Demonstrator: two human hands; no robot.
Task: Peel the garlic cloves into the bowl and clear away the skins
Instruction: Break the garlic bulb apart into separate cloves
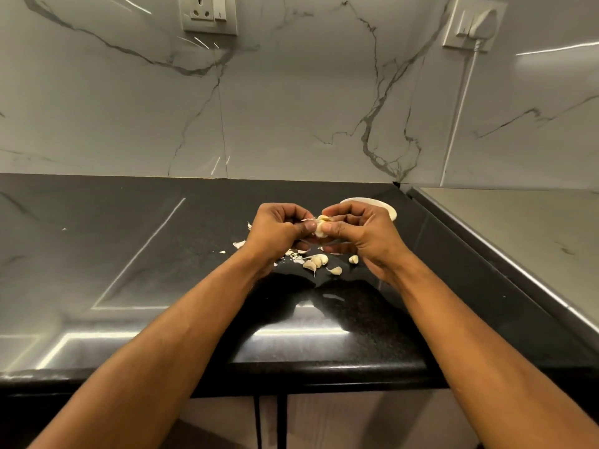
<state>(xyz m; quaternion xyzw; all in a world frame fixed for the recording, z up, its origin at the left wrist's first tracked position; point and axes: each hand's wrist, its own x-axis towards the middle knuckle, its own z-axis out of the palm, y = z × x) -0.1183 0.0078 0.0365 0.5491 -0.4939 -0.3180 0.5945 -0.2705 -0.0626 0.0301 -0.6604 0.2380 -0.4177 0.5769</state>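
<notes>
Both hands meet above the black counter and pinch one garlic clove between them. My left hand holds it from the left, thumb against the clove, with a flake of skin sticking up beside it. My right hand grips it from the right with thumb and fingertips. A white bowl stands just behind the right hand, mostly hidden. Several unpeeled cloves lie on the counter under the hands. Loose skins are scattered to the left of them.
A marble-patterned wall rises behind the counter, with a socket at top centre and a plugged-in white cord at the right. A lighter raised surface runs along the right side. The counter's front edge is near me.
</notes>
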